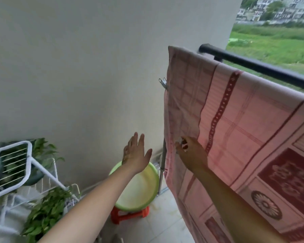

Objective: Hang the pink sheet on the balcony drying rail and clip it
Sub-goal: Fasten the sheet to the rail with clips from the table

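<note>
The pink patterned sheet [235, 123] hangs draped over a rail, in front of the black balcony railing [256, 65]. A metal clip [163, 83] grips the sheet's left edge high up. My right hand [191, 151] is against the sheet lower down near its left edge, fingers pinched on a small metal clip [180, 142]. My left hand [136, 155] is held out flat with fingers apart, left of the sheet and apart from it, holding nothing.
A green basin [139, 186] sits on a red stool [128, 214] below my left hand. A white wire rack [25, 165] with potted plants [46, 213] stands at the left. A metal pole [162, 165] runs down beside the sheet's edge. The wall is close behind.
</note>
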{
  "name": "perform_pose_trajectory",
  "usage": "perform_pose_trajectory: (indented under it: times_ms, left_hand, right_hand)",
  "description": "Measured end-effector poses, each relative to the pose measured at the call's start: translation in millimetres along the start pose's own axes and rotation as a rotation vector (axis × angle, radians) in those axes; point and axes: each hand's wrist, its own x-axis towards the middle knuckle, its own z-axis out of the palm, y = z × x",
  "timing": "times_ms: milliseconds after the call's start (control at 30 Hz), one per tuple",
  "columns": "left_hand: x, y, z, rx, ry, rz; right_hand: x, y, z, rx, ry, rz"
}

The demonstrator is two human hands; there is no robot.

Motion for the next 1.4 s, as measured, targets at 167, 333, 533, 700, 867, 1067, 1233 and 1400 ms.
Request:
perform_pose_trajectory:
  times_ms: [167, 333, 533, 700, 867, 1067, 1233, 1400]
  left_hand:
    - [83.1, -16.1, 32.5, 0.005, -0.199, 0.105]
    - [137.6, -39.2, 59.8, -0.051, -0.374, 0.215]
    - [182.9, -40.2, 101.8, -0.200, -0.492, 0.173]
    - [206.0, -11.3, 139.3, -0.298, -0.509, 0.016]
    - [218.7, 2.2, 158.2, -0.368, -0.393, -0.091]
    - [218.7, -53.0, 162.2, -0.593, -0.384, 0.057]
    - [254.3, -45.0, 150.2, -0.786, -0.645, -0.037]
    - [284.1, -7.4, 122.3, -1.094, -0.970, -0.129]
  right_hand:
    - [40.1, 11.5, 31.8, -0.070, 0.046, 0.113]
    - [53.5, 7.8, 58.4, -0.140, 0.121, 0.288]
    - [59.8, 2.7, 91.3, -0.139, 0.155, 0.447]
    - [58.3, 14.3, 109.4, -0.154, 0.133, 0.461]
    - [62.8, 23.8, 111.5, -0.124, 0.155, 0.477]
    - [71.0, 25.6, 113.8, -0.081, 0.131, 0.490]
    - [72.6, 20.2, 119.3, -0.067, 0.094, 0.466]
    - [70.4, 13.9, 118.2, -0.031, 0.074, 0.465]
